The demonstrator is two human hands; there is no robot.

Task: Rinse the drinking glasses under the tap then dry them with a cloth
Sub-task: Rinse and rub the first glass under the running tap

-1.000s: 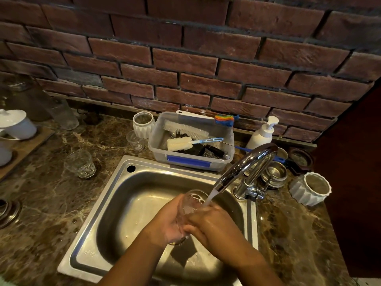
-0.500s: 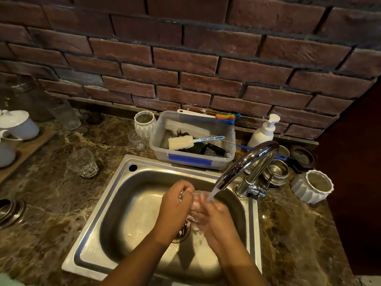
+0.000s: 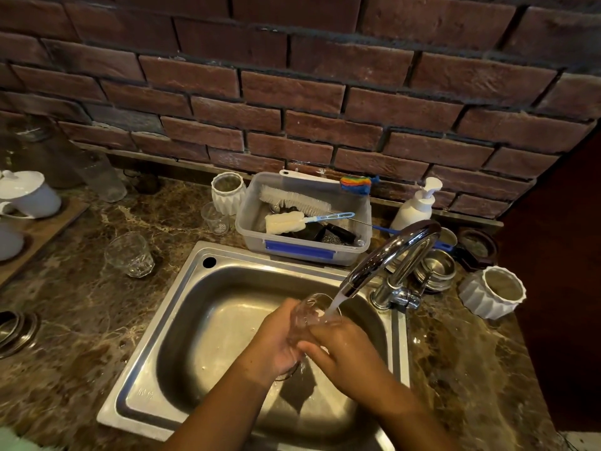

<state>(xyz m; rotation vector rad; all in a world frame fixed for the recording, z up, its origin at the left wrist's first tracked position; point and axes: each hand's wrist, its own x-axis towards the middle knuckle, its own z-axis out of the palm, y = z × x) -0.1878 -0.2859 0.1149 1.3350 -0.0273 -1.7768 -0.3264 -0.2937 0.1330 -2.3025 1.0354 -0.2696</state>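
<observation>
A clear drinking glass (image 3: 309,312) is held over the steel sink (image 3: 195,307), its mouth under the water running from the chrome tap (image 3: 390,252). My left hand (image 3: 276,343) grips the glass from the left side. My right hand (image 3: 344,346) wraps its fingers round the glass from the right, the stream falling just above it. A second clear glass (image 3: 130,253) stands on the marble counter left of the sink. A smaller glass (image 3: 215,219) stands near the back, beside the plastic tub. A pale green cloth edge (image 3: 13,441) shows at the bottom left corner.
A plastic tub (image 3: 305,245) with brushes sits behind the sink. White ribbed pots (image 3: 227,192) (image 3: 494,296), a soap pump (image 3: 416,206) and steel cups (image 3: 435,268) stand around the tap. White teaware (image 3: 26,193) on a wooden tray sits far left.
Both hands have turned the glass under the stream and shifted slightly; the glass mouth now faces the water again. The view has moved a little.
</observation>
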